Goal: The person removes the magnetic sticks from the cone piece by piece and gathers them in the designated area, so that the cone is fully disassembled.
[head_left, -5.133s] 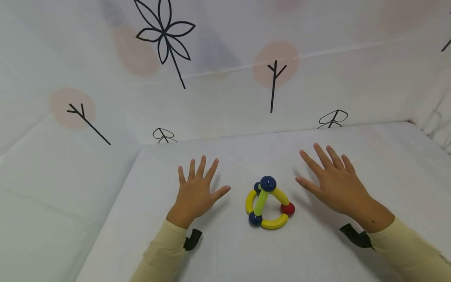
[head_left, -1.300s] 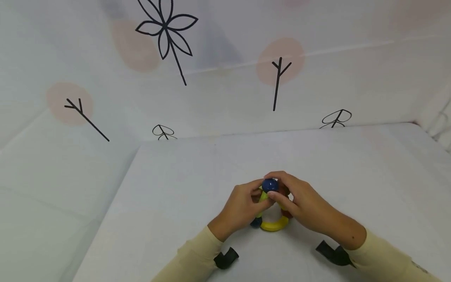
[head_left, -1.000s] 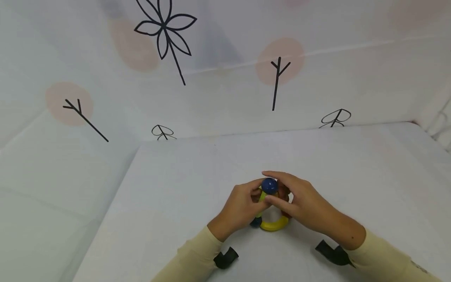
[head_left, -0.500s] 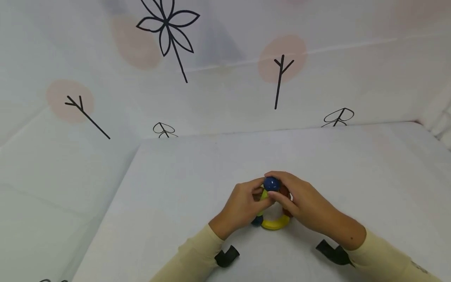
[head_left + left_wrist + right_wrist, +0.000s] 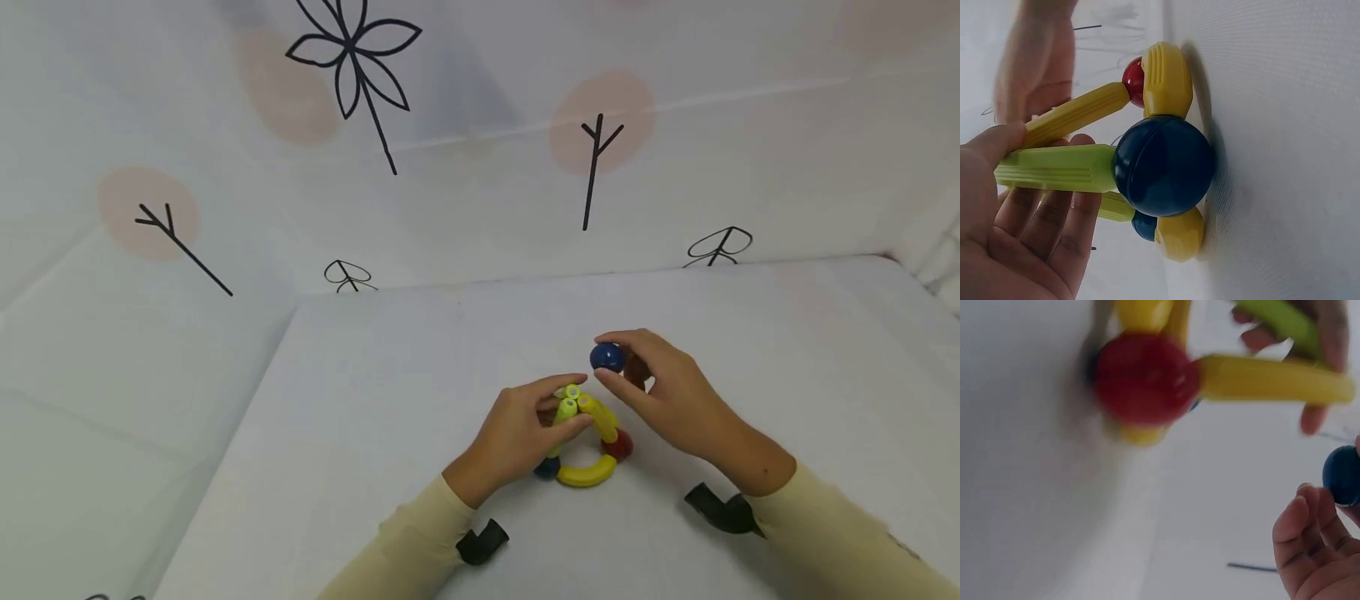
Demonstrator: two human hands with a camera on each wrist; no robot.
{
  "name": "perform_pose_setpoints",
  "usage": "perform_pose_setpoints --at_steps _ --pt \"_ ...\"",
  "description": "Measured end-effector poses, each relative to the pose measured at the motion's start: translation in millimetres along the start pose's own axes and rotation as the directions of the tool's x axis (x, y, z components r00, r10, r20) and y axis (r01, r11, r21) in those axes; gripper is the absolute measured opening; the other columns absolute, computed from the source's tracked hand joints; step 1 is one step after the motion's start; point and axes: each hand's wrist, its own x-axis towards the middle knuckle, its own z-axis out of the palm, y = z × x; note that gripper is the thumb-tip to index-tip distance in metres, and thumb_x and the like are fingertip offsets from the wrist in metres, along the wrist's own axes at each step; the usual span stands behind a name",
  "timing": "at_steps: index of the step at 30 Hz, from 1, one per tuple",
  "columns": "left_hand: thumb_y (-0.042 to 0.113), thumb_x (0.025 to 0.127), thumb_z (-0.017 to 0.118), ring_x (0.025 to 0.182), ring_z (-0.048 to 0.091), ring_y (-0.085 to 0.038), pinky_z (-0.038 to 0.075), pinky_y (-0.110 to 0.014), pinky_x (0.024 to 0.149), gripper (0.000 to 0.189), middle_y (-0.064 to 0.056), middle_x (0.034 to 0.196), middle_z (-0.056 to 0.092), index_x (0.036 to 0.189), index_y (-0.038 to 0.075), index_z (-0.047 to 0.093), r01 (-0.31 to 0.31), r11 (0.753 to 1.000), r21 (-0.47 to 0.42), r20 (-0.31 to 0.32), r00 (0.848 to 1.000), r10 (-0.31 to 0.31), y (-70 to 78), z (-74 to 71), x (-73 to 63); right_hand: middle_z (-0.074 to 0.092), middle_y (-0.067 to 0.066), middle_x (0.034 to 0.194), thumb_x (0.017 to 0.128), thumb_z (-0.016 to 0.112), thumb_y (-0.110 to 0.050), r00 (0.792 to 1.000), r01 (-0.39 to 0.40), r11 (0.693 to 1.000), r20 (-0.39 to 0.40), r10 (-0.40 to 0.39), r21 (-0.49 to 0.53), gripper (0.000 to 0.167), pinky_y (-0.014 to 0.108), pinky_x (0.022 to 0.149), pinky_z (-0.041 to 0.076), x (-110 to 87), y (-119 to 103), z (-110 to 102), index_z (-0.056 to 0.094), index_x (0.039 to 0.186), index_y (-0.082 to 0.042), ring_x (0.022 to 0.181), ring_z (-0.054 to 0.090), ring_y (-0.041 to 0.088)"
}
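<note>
My right hand (image 5: pixel 675 404) pinches a blue ball (image 5: pixel 606 357) between thumb and fingertips, apart from the rods and a little above them. Below and to its left, my left hand (image 5: pixel 513 437) holds the upper ends of two green magnetic rods (image 5: pixel 1060 170) and one yellow rod (image 5: pixel 602 419) gathered together. The rods lean inward from a base ring on the table: a red ball (image 5: pixel 618 447), a near blue ball (image 5: pixel 1166 165), a far blue ball (image 5: pixel 1144 226) and curved yellow pieces (image 5: pixel 587 476). In the head view my left hand hides the far blue ball.
White cloth covers the table (image 5: pixel 405 375) and the wall (image 5: pixel 465 208) behind it, which carries printed plant drawings. Black curved pieces (image 5: pixel 482 543) show beside both wrists, near the sleeve cuffs.
Both hands, spread flat on either side at first, came to the structure's top. Since half a second ago the right hand has lifted the top blue ball off, up and right; the left stayed.
</note>
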Motion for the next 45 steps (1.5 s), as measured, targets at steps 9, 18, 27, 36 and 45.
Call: perform_pose_setpoints --at_steps 9,18,27,36,45 --pt "0.032 0.091 0.074 0.069 0.057 0.003 0.046 -0.014 0.059 0.048 0.001 0.093 0.076 0.136 0.021 0.062 0.039 0.999 -0.009 -0.009 0.999 -0.039 2.0 -2.6 -1.8 0.067 0.015 0.113 0.09 0.074 -0.014 0.979 -0.127 0.986 0.144 0.142 -0.11 0.047 0.022 0.064 0.051 10.7 40 3 0.06 0.134 -0.004 0.084 0.061 0.019" --pt "0.032 0.091 0.074 0.067 0.055 0.004 0.044 -0.014 0.057 0.049 0.001 0.092 0.077 0.136 0.021 0.061 0.035 0.999 -0.011 0.0 0.999 -0.035 1.7 -2.0 -1.6 0.067 0.01 0.105 0.088 0.075 -0.01 0.944 -0.166 0.976 0.264 0.199 -0.144 0.046 0.023 0.062 0.047 9.3 53 7 0.062 0.132 -0.004 0.079 0.054 0.015" --pt "0.031 0.091 0.075 0.064 0.053 0.003 0.042 -0.015 0.054 0.049 0.002 0.086 0.076 0.137 0.02 0.061 0.028 0.999 -0.018 0.006 1.0 -0.027 3.4 -2.0 -0.7 0.066 0.008 0.102 0.089 0.074 -0.009 0.933 -0.175 0.971 0.289 0.216 -0.16 0.045 0.025 0.065 0.046 8.6 56 7 0.063 0.132 -0.005 0.079 0.052 0.015" --pt "0.031 0.091 0.075 0.072 0.058 0.004 0.047 -0.014 0.061 0.05 0.001 0.099 0.077 0.137 0.02 0.061 0.03 0.999 0.013 0.013 0.999 -0.03 4.3 -2.3 -0.4 0.064 0.011 0.103 0.093 0.069 -0.015 0.941 -0.195 0.965 0.246 0.234 -0.173 0.04 0.024 0.057 0.044 7.7 44 -3 0.061 0.131 -0.006 0.073 0.05 0.014" --pt "0.034 0.093 0.072 0.069 0.06 0.005 0.048 -0.011 0.064 0.06 0.008 0.089 0.075 0.147 0.021 0.049 -0.018 0.977 0.212 0.048 0.999 0.008 5.5 -10.4 -11.0 0.057 -0.008 0.086 0.091 0.07 -0.017 0.907 -0.07 0.995 0.42 0.037 0.064 0.032 0.022 0.056 0.045 -7.7 15 -23 0.064 0.123 -0.016 0.067 0.05 0.007"
